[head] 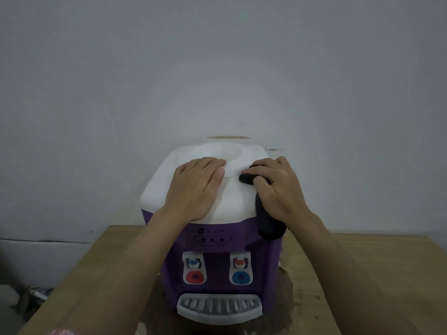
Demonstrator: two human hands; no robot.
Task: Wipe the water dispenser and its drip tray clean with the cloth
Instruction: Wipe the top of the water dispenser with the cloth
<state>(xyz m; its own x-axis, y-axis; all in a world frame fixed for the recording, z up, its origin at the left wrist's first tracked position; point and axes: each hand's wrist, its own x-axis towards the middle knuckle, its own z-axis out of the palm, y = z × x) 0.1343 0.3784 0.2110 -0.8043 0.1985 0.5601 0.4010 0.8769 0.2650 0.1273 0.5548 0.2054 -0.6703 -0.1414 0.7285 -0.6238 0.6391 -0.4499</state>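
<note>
Closest to us, two bare arms reach forward over a wooden table (pixel 362 274). A purple water dispenser (pixel 217 247) with a white top (pixel 232 197) stands in the middle of the table, near the back edge. Low on its front sits the grey drip tray (pixel 219 308), with slots across it, sticking out toward us. Above the tray are two taps: the tap with the red button (pixel 194 276) is on the left and the tap with the blue button (pixel 240 276) is on the right. Higher up is a small panel with three little dots (pixel 212 239). The left hand (pixel 196 187) lies flat on the white top, fingers straight and close together, holding nothing. The right hand (pixel 278 187) is on the right side of the white top. Its fingers are curled around a dark cloth (pixel 267 221) and press it on the top. One end of the cloth pokes out by the thumb, and the rest hangs down over the right front corner of the dispenser, touching the purple side. Behind everything is a plain pale wall (pixel 217 68) with a brown mark (pixel 228 137) just above the dispenser.
</note>
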